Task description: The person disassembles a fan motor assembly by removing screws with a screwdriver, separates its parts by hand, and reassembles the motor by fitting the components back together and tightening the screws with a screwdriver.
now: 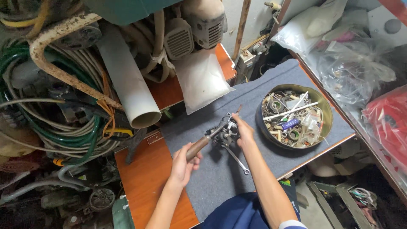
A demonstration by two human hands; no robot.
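Obscuring small metal part (pixel 227 135): hands (pixel 242 132)

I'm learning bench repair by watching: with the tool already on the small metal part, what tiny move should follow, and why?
Probably press and turn the wooden-handled tool gently. The left hand grips its handle, the tip sits on the small metal assembly, and the right hand steadies that on the grey mat.
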